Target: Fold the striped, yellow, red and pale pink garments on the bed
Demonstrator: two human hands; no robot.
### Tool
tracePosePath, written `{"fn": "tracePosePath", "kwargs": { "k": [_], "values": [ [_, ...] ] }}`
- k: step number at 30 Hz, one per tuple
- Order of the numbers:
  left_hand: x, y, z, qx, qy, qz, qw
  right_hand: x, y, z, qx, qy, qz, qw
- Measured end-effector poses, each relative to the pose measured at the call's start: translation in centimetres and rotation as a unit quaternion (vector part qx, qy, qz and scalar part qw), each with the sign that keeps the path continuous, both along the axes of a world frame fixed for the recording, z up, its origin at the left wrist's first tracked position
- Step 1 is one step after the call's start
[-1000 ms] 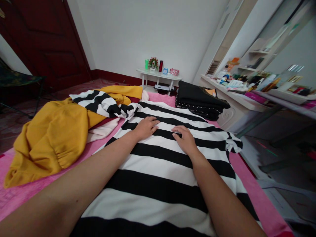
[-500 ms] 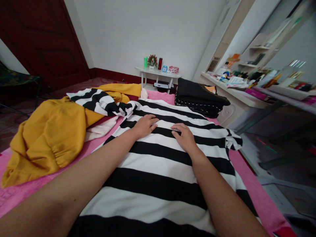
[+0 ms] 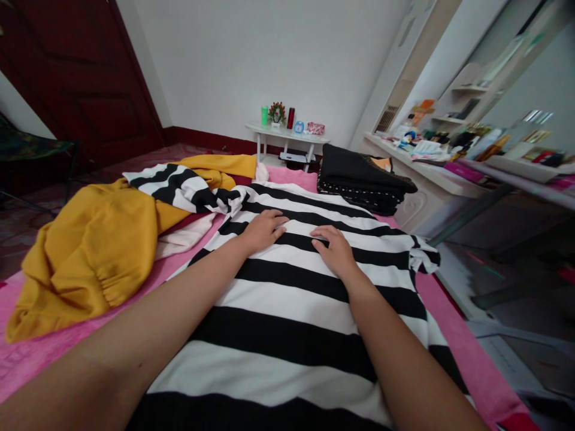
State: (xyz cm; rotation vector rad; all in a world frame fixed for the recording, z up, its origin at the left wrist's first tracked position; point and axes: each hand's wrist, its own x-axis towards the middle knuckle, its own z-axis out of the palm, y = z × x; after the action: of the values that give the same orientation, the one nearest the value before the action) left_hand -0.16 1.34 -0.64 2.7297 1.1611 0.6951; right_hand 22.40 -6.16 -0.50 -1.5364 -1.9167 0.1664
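A black-and-white striped garment [image 3: 291,311] lies spread flat on a pink bed cover [image 3: 453,341]. My left hand [image 3: 263,230] rests palm down on its upper part, fingers stretched out flat. My right hand [image 3: 335,251] lies flat beside it on the same garment, fingers extended, a short gap between the two hands. Neither hand holds anything. One striped sleeve [image 3: 179,188] trails off to the left over a mustard-yellow garment [image 3: 90,251].
A folded black garment stack [image 3: 363,179] sits at the far right of the bed. Beyond stands a small white table [image 3: 287,134] with small items. A cluttered dressing counter [image 3: 440,167] runs along the right. A dark red door [image 3: 85,78] is at the left.
Both hands stay flat on the striped garment in nearly the same place; only the view shifts slightly.
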Motion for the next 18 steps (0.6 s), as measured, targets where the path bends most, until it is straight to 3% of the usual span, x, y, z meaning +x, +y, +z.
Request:
{"fn": "tracePosePath", "kwargs": {
  "k": [9,15,18],
  "values": [
    [-0.1,0.0,-0.1,-0.007,-0.012,0.007,1.0,0.0,-0.1,0.1,0.0,0.004,0.005,1.0],
    [0.3,-0.5,0.6,0.011,-0.067,-0.029,0.997,-1.0,-0.8,0.9,0.053,-0.001,0.015,0.998],
    [0.7,-0.9,0.7,-0.008,-0.004,-0.049,0.999,-1.3,-0.8,0.8,0.002,-0.07,0.007,0.997]
  ]
}}
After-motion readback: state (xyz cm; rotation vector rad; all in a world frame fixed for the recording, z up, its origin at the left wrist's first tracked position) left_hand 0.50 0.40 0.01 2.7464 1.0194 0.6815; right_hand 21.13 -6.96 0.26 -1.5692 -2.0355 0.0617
